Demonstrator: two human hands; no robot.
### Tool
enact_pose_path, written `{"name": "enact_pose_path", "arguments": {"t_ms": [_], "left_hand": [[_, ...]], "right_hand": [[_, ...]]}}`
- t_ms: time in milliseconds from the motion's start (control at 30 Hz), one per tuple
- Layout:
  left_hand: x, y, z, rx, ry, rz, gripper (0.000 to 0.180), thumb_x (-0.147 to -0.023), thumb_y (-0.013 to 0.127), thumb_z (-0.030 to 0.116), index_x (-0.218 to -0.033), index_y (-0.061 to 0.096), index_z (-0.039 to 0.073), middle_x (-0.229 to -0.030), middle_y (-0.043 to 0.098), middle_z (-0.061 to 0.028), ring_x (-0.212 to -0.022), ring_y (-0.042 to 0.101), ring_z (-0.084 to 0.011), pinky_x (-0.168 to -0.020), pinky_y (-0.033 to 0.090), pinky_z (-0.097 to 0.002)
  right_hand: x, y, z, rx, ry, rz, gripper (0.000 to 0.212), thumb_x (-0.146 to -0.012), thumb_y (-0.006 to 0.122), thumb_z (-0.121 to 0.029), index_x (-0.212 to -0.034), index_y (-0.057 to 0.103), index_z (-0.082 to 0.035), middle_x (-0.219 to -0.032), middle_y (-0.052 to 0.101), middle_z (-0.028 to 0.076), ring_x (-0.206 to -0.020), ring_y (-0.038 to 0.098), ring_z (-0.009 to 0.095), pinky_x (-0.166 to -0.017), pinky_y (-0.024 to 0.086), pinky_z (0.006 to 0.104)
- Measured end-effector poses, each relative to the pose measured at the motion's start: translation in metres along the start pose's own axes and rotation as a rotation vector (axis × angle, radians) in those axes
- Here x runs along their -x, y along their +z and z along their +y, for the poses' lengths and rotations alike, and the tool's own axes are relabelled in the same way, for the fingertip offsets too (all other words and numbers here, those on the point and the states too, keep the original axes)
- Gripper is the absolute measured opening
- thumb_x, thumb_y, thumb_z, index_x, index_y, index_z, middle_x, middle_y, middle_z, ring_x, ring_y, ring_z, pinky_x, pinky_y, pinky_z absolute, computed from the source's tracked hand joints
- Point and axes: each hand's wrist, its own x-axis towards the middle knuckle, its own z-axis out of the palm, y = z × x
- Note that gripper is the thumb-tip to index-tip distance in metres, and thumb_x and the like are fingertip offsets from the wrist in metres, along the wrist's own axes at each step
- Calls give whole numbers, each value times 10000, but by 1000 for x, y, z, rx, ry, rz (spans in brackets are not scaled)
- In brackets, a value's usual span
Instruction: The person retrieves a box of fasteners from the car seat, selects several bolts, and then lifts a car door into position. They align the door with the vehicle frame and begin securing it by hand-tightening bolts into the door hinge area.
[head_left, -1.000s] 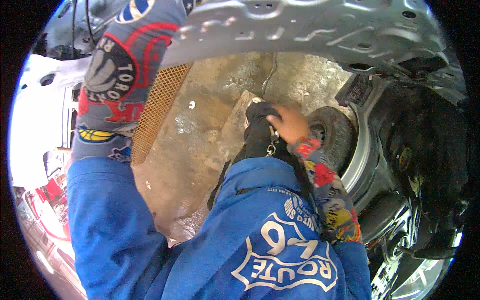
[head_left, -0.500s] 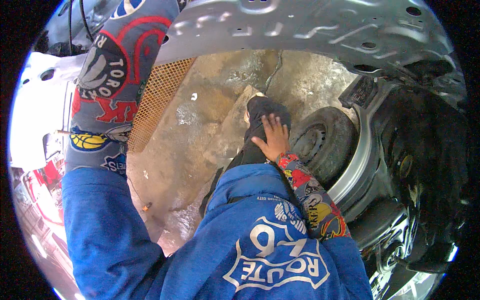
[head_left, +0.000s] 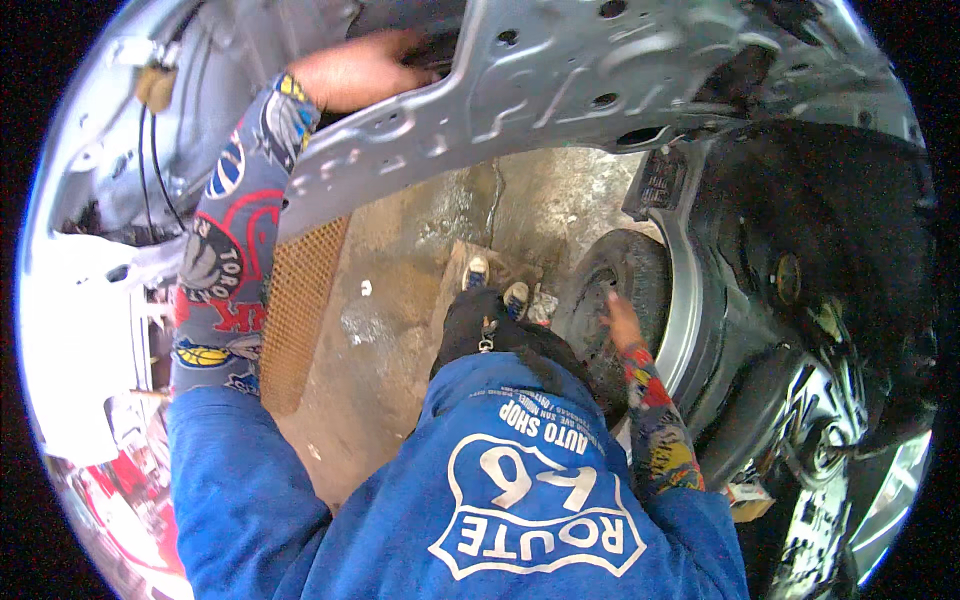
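My left hand (head_left: 365, 75) is raised to a grey sheet-metal car panel (head_left: 560, 75), its inner side full of pressed ribs and holes. The fingers reach into a dark cut-out (head_left: 435, 45) in that panel. They are blurred and partly hidden, so what they touch cannot be made out. Lower down, my right hand (head_left: 622, 325) hangs beside my body, seen edge-on with fingers apart and nothing visible in them. Behind it, a black tyre on a dark wheel (head_left: 655, 270) lies against the car body.
A silver body edge (head_left: 685, 320) curves along the right, beside a dark-lined compartment (head_left: 820, 220). Two black cables hang from a tan block (head_left: 155, 90) at upper left. A tan perforated mat (head_left: 300, 300) lies on the stained concrete floor (head_left: 380, 270). My shoes (head_left: 495, 285) rest on a board.
The view has shifted, bringing my left hand and the panel's cut-out into sight. My right hand has left my thigh and moved right, in front of the tyre. Both shoes now show.
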Motion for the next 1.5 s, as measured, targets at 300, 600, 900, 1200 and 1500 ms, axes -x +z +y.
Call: {"name": "enact_pose_path", "arguments": {"t_ms": [300, 600, 900, 1200, 1500], "left_hand": [[-2, 5, 24, -10, 6, -33, 531, -947, 597, 255, -1354, 517, -78, -1365, 584, -221, -1252, 551, -282, -1098, 395, -363], [-4, 10, 25, 46, -39, -50, 509, -945, 618, 220, -1355, 524, -67, -1382, 575, -204, -1261, 539, -269, -1114, 381, -373], [-2, 9, 34, -84, -14, 11, 562, -923, 617, 227, -1369, 477, -85, -1348, 581, -257, -1253, 550, -317, -1092, 395, -389], [-1, 8, 37, 64, 10, 19, 532, -914, 641, 185, -1344, 492, -90, -1319, 602, -239, -1228, 557, -292, -1080, 400, -369], [-4, 11, 39, 19, 115, 104, 429, -872, 607, 152, -1241, 597, -65, -1197, 643, -306, -1134, 632, -369, -1020, 456, -430]], "right_hand": [[109, 25, 237, -258, 616, 35, 675, -971, 519, -537, -1417, 478, -32, -1325, 582, 147, -1087, 633, 316, -900, 491, 427], [73, 97, 197, -456, 353, 211, 506, -988, 535, -371, -1344, 545, -11, -1273, 614, 169, -1045, 648, 297, -885, 504, 403], [-18, 62, -20, -454, -349, 431, 386, -1000, 571, -246, -1291, 600, 6, -1230, 652, 176, -1016, 651, 253, -882, 507, 367], [56, 109, -269, -620, -849, 87, 437, -976, 646, -242, -1333, 557, -7, -1142, 650, 75, -848, 636, 120, -696, 503, 270], [97, 115, -318, -635, -812, 292, 313, -964, 643, -207, -1206, 627, -10, -1021, 678, 68, -785, 615, 120, -664, 489, 278]]}}
